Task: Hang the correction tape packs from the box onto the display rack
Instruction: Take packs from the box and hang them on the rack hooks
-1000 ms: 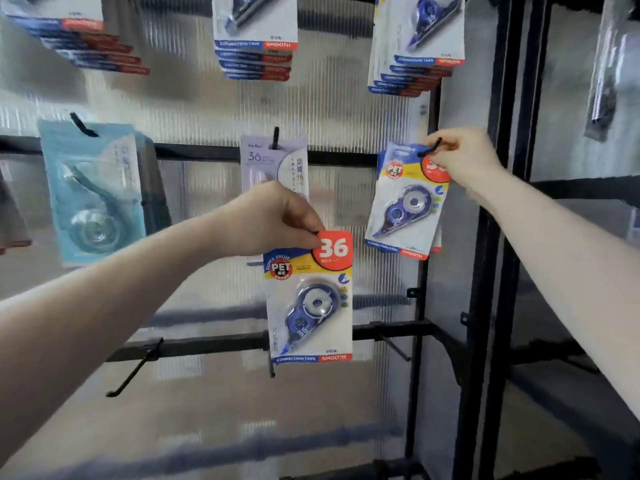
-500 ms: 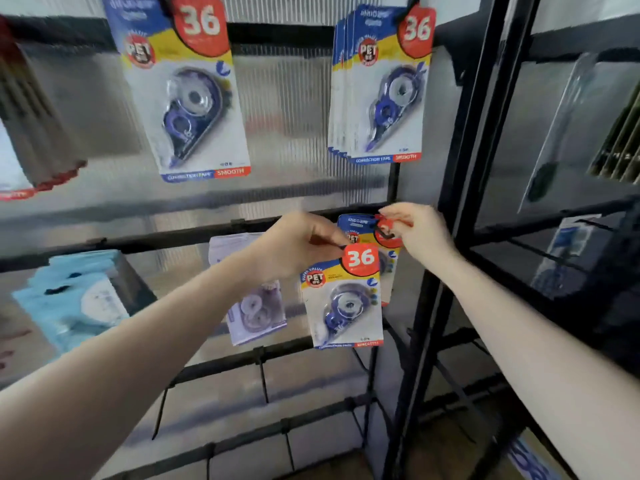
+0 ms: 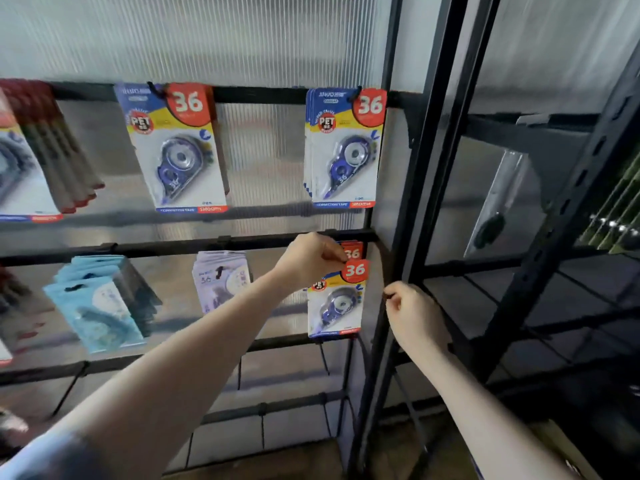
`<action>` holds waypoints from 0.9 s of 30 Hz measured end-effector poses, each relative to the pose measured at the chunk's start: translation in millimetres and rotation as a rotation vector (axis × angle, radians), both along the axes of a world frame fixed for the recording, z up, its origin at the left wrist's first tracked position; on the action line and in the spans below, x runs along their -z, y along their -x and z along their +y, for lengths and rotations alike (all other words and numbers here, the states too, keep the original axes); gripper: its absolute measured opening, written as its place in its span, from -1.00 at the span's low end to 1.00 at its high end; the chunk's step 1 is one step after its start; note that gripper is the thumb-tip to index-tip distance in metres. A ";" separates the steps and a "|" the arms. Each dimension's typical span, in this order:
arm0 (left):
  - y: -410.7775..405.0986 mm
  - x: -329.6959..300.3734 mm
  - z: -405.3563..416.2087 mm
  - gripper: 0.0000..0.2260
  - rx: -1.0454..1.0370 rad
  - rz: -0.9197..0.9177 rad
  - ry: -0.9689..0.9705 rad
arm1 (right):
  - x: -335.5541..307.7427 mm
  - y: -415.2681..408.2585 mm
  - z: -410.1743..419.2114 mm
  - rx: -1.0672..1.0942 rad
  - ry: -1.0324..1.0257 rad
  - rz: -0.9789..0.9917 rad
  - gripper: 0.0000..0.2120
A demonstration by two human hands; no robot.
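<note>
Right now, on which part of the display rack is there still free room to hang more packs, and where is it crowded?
Free: the bare hooks on the lower bar, under the pack that the left hand pinches. The gap between the two upper blue packs shows no hook. Crowded: the middle bar, with light blue packs, grey packs and that pack. The right hand holds nothing.

This looked like a stationery shop: a black metal display rack [image 3: 221, 241] carried rows of identical carded correction tape packs [image 3: 343, 147] hung from hooks on its top bar, each card with a red "36" tag, and below them on the rack's middle bar hung light blue packs [image 3: 97, 306] in bunches
</note>
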State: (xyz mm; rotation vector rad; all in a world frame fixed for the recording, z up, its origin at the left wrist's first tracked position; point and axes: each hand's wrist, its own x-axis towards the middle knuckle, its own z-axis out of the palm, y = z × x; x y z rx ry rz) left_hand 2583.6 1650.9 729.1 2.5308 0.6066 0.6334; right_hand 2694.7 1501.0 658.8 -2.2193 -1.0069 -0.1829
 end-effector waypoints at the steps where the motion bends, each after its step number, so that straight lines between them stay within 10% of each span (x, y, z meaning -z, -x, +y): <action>1: -1.6 0.0 0.8 -0.88 -0.021 0.009 -0.009 | 0.9 0.2 -4.2 0.003 0.025 -0.018 -0.78; 27: -23.5 14.2 -8.6 -0.85 -0.036 -0.034 -0.021 | 24.1 -18.6 -21.0 -0.118 0.351 -0.045 -0.78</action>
